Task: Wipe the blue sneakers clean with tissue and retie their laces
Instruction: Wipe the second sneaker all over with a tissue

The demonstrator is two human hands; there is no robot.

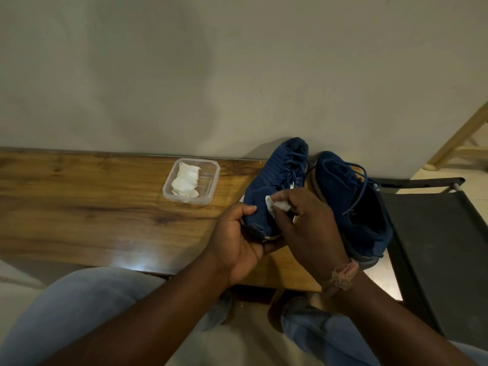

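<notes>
The right hand [303, 223] pinches a crumpled white tissue [277, 206] between thumb and curled fingers and presses it to the heel area of the left blue sneaker [274, 180]. The left hand [237, 241] grips that sneaker's heel from below and from the left, thumb laid over the knit upper, fingers curled under the sole. The shoe points away toward the wall, its toe far and raised.

Just right of it, the second blue sneaker [351, 202] lies on the right end of the table, toe far, its blue laces [356, 180] loose and looped across the tongue. The two shoes sit close at the toes; whether they touch cannot be told.

The surface is a wooden table [92, 207] with strong grain, set against a plain pale wall [184, 75]. A bright glare falls on its near edge. On the far side, left of the shoes, stands a clear plastic container [191, 180] holding more wadded tissue [186, 180]. A dark chair [435, 247] stands to the right, and a pale wooden frame [462, 143] beyond it.

A frayed thread band [343, 276] circles the right wrist. Light blue jeans [92, 299] fill the near foreground.

Two sneakers, one container, two hands.
</notes>
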